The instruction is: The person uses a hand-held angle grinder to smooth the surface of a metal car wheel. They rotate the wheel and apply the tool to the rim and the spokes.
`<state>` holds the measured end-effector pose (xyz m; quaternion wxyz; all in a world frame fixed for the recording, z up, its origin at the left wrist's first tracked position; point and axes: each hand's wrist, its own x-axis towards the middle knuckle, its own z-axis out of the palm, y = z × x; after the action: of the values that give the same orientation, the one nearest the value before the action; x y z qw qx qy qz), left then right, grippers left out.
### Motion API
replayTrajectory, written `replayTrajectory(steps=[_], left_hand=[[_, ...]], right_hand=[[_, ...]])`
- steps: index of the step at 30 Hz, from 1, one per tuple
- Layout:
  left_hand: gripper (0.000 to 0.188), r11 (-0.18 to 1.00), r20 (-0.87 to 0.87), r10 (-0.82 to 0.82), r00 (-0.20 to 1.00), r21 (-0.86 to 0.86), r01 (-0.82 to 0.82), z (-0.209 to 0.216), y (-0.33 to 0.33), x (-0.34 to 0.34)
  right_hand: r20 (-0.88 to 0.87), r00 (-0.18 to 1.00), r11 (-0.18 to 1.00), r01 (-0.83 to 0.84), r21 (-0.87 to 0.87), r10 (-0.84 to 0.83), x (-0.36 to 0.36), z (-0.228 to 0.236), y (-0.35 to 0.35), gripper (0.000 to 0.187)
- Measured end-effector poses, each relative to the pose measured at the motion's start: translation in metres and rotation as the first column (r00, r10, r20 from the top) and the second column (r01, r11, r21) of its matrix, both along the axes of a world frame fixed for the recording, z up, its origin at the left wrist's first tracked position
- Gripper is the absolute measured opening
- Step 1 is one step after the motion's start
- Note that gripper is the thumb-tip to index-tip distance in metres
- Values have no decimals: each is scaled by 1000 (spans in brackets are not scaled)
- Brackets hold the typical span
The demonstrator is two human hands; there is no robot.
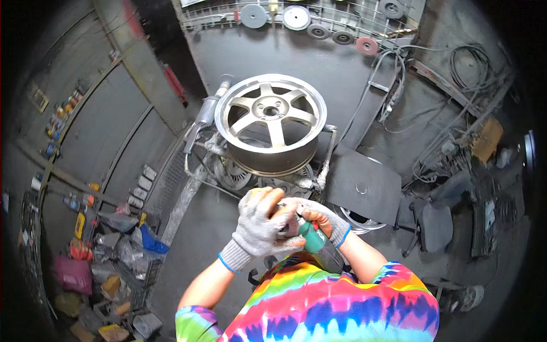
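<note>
Both my hands wear grey knit gloves with blue cuffs and orange-stained fingers. They meet close in front of my chest around a green and dark hand-held power tool (313, 238). My left hand (259, 222) curls over the tool's head end, hiding most of it, with the thumb alongside the green body. On the other side, my right hand (327, 221) is closed on the tool. Just beyond them a six-spoke wheel rim (277, 132), bronze-toned with a bright metal lip, lies face up on a pipe-frame stand (323, 171), apart from both hands.
Grinding and polishing discs (254, 16) hang on a wire rack at the back. A grey cylindrical tool (208, 108) rests beside the rim. A dark square board (364, 185) covers another rim at right, near an office chair (436, 225). Bags and clutter (73, 273) fill the left.
</note>
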<state>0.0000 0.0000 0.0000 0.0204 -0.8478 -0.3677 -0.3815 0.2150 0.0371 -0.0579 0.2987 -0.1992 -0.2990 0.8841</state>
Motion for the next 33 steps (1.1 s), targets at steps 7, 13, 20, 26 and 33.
replayTrajectory(steps=[7,13,20,26,33], left_hand=[[64,870,718,419,556,-494,-17,-76,60,-51],[81,306,468,325,822,-874,377,-76,72,-51],[80,-95,457,60,887,-882,461,-26,131,-26],[68,-213,425,-146,893,-895,391,-19,159,-49],[67,-265,397,-369,840,-912,315,-4,171,-83]], right_hand=[[-76,878,865,478,154,-472,8,35,45,82],[-558,668,842,527,-112,-493,13,16,106,89],[-493,584,701,709,-77,-645,-25,2,135,94],[-193,590,542,802,251,-784,-49,22,112,96],[-286,447,421,894,149,-847,-116,-10,66,76]])
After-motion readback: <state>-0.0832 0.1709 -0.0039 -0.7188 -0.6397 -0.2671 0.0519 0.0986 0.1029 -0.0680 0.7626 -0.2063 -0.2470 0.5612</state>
